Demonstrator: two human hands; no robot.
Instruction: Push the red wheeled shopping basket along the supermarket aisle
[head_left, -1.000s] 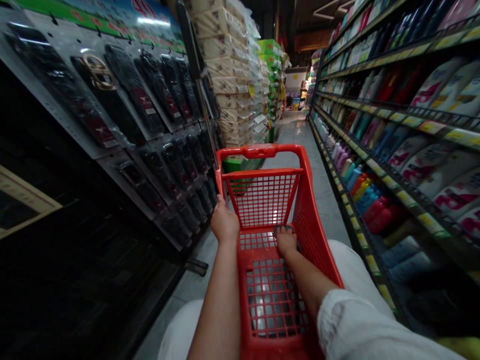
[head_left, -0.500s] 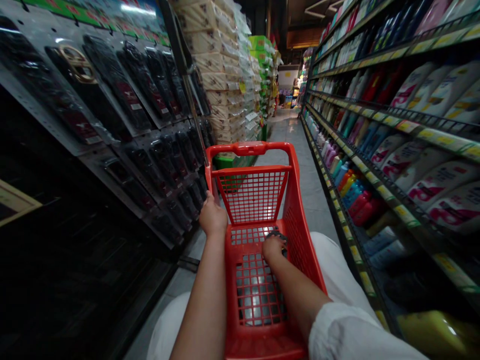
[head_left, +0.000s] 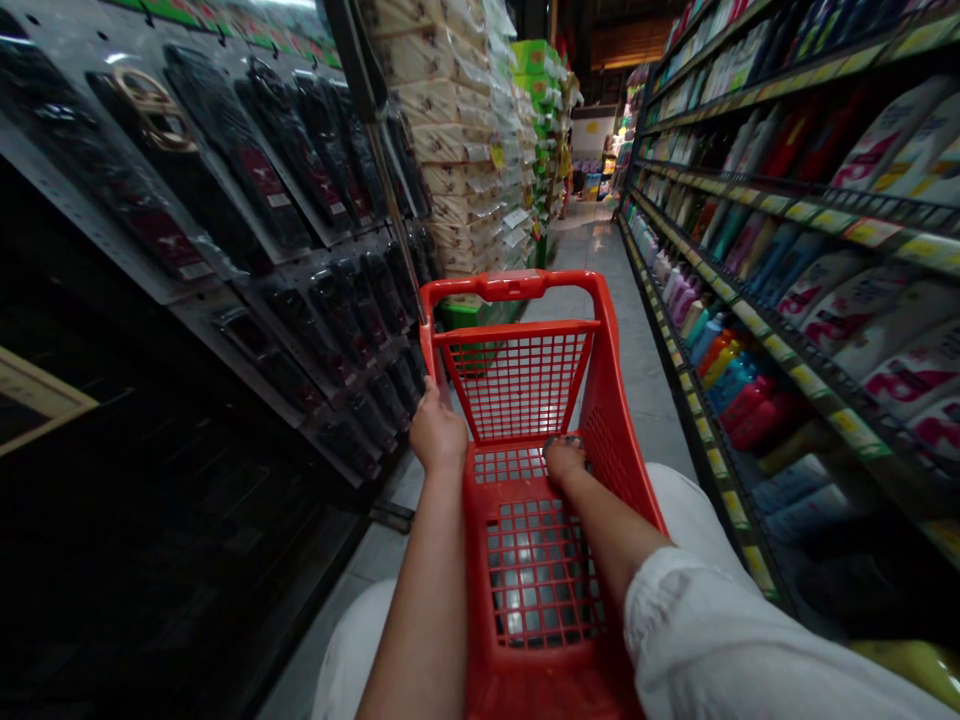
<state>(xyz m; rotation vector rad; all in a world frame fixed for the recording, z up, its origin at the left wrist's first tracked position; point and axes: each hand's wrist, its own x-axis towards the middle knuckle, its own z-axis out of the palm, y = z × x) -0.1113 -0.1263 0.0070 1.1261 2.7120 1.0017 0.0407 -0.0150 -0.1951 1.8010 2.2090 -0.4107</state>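
A red plastic shopping basket (head_left: 517,664) with a grid floor and a long handle stands between my knees. My left hand (head_left: 438,428) is closed on the upper edge of its left side. Inside, my right hand (head_left: 565,460) is pressed down near the right end of the floor, below the hinged grid panel (head_left: 525,385). Under its fingers is a dark grey, cloth-like thing (head_left: 550,449), mostly covered by the hand. A thin metal rod (head_left: 405,240) with a black grip rises at the basket's front left corner.
Packaged belts (head_left: 285,200) hang on a display at left. Stacked wrapped packs (head_left: 457,170) and green boxes (head_left: 536,90) stand ahead. Shelves of bottles (head_left: 825,260) line the right side. A tiled aisle (head_left: 596,250) runs away between them.
The view has shifted, so the basket and shelves sit further right in the picture. My right hand has slid slightly toward the basket's far end with the dark thing. My left hand keeps its hold.
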